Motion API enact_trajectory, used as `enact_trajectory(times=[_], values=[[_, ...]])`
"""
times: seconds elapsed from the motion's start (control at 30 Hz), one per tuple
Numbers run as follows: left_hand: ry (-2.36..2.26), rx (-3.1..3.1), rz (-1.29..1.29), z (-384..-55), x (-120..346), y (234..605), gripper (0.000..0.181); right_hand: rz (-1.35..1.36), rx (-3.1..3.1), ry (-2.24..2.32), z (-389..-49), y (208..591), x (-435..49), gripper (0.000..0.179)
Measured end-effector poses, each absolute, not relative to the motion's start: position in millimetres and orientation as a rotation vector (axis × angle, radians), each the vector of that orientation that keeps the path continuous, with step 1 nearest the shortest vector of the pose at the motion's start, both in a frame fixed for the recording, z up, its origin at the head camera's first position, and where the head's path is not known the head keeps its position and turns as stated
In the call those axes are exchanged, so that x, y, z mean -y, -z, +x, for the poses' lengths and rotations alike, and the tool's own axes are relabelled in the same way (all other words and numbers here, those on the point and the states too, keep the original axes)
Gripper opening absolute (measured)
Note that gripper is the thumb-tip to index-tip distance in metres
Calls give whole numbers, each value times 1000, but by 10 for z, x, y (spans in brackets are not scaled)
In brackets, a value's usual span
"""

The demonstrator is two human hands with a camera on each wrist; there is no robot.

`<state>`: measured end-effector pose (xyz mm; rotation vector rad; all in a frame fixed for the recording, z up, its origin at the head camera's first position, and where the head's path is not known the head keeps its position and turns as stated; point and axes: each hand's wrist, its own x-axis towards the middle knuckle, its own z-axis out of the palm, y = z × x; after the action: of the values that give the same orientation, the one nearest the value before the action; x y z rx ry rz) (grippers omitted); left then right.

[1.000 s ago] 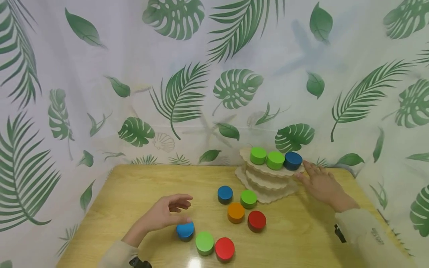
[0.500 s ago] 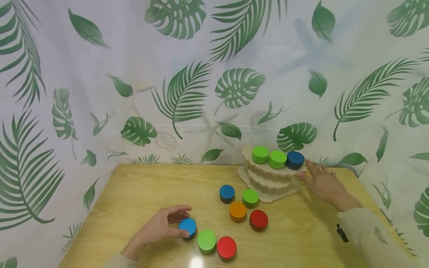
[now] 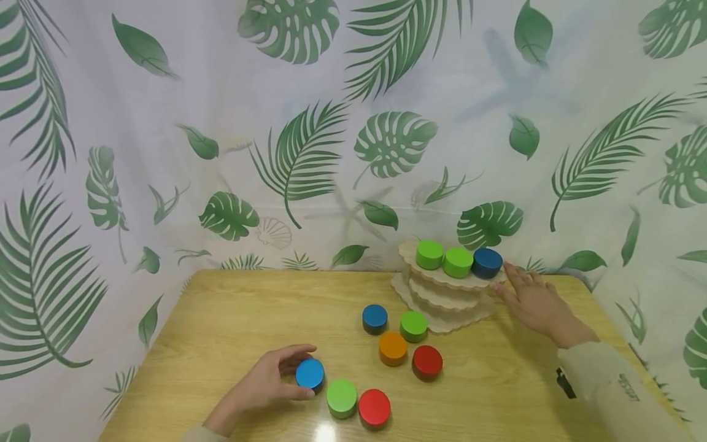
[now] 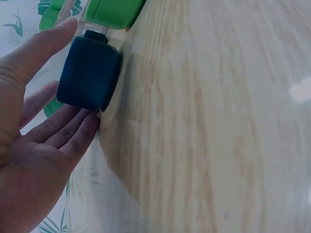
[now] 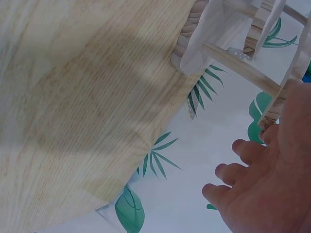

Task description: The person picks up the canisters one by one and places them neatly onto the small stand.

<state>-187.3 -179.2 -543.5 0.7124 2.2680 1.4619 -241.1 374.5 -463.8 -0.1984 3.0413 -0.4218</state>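
Observation:
In the head view, my left hand (image 3: 270, 379) lies around a light-blue round block (image 3: 310, 374) on the table, thumb on its near side, fingers on its far left. The left wrist view shows fingertips right at this block (image 4: 90, 73), with space between block and palm. At the right, my right hand (image 3: 538, 306) touches the right edge of a tiered wooden stand (image 3: 442, 299), fingers extended. On the stand's top tier sit two green round blocks (image 3: 429, 255) and a dark-blue round block (image 3: 487, 263), the latter close to the right fingertips.
Beside the light-blue block stand a light-green block (image 3: 342, 398) and a red block (image 3: 374, 408). Before the stand are a blue block (image 3: 375, 319), a green block (image 3: 413, 326), an orange block (image 3: 393, 348) and a dark-red block (image 3: 427, 362). A leaf-printed curtain (image 3: 320, 245) borders the wooden table (image 3: 248, 307).
My left hand has come down from above the light-blue block, and its thumb and fingers now lie around it. My right hand stays at the stand; the view has shifted slightly.

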Motion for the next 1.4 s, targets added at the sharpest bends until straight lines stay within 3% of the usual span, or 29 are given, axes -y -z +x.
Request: enact_trajectory(times=[0.67,1.4], values=[[-1425,-2307,655,-1849,1789,5449,77,-200,-3034,441,-2436,4609,-3736,83],[-1429,-2285,633,-1942,1743,5412,59,-193,-3022,405,-2432,4641,-3770,84]])
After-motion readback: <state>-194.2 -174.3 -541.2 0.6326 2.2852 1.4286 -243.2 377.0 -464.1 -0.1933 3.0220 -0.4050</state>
